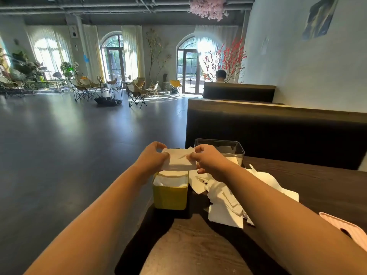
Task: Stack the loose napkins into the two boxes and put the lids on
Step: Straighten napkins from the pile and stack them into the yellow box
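Observation:
A white folded napkin (178, 159) is held flat in the air between both hands. My left hand (153, 155) pinches its left edge and my right hand (206, 158) pinches its right edge. Directly below it stands a box with a yellow base (170, 197), filled with stacked napkins up to its rim. A second, clear box (220, 145) stands behind my right hand with some napkins inside. A heap of loose white napkins (226, 197) lies on the dark wooden table (198, 247) to the right of the yellow box, partly under my right forearm.
A pink ribbed lid (345, 227) lies at the table's right edge. A dark booth backrest (278, 132) rises behind the table. The yellow box stands near the table's left edge, with open floor beyond. A person sits in a far booth.

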The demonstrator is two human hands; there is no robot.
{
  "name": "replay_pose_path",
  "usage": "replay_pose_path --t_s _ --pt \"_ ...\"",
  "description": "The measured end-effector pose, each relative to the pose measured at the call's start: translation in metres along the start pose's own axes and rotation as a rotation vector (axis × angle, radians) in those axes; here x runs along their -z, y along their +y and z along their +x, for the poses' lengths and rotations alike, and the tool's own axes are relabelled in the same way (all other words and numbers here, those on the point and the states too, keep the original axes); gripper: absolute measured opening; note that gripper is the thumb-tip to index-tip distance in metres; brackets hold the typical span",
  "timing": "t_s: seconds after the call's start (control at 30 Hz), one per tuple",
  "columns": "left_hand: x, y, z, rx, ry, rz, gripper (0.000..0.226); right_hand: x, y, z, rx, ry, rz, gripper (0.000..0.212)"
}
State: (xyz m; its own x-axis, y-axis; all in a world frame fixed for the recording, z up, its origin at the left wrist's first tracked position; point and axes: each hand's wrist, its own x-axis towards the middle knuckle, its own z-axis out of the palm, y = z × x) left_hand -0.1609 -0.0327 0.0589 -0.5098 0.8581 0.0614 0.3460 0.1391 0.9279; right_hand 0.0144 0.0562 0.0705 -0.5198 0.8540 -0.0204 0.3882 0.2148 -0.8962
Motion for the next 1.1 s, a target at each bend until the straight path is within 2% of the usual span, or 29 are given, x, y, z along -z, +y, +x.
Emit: replay_pose_path --t_s 0.17,0.33,0.47,0.57,0.73,0.83,0.9,0.97,1.03,1.1 --pt "0.0 -0.014 0.036 0.003 -0.014 0.211 0.025 -0.021 0.009 0.043 -0.083 0.029 -0.036 0.003" --pt "-0.006 -0.023 0.063 -0.043 0.012 0.388 0.027 -0.026 0.017 0.061 -0.044 0.095 -0.128 0.017" --pt "-0.008 -0.034 0.066 -0.106 0.008 0.523 0.026 -0.028 0.028 0.069 0.034 0.102 -0.167 0.009" --pt "-0.004 -0.042 0.063 -0.224 0.029 0.64 0.029 -0.033 0.035 0.073 0.066 0.123 -0.172 0.007" --pt "-0.009 -0.046 0.061 -0.256 0.016 0.52 0.039 -0.042 0.041 0.08 0.077 0.126 -0.238 0.01" --pt "-0.008 -0.045 0.06 -0.334 0.033 0.577 0.041 -0.042 0.044 0.081 0.087 0.149 -0.309 0.03" --pt "0.0 -0.043 0.06 -0.421 0.04 0.667 0.034 -0.037 0.043 0.075 0.207 0.226 -0.357 0.034" --pt "0.009 -0.04 0.059 -0.482 -0.002 0.752 0.024 -0.027 0.04 0.065 0.409 0.225 -0.514 0.027" --pt "0.016 -0.035 0.059 -0.481 -0.103 0.805 0.018 -0.015 0.038 0.056 0.525 0.096 -0.735 0.025" --pt "0.02 -0.033 0.059 -0.458 -0.177 0.847 0.021 -0.009 0.04 0.052 0.511 -0.023 -0.893 0.028"
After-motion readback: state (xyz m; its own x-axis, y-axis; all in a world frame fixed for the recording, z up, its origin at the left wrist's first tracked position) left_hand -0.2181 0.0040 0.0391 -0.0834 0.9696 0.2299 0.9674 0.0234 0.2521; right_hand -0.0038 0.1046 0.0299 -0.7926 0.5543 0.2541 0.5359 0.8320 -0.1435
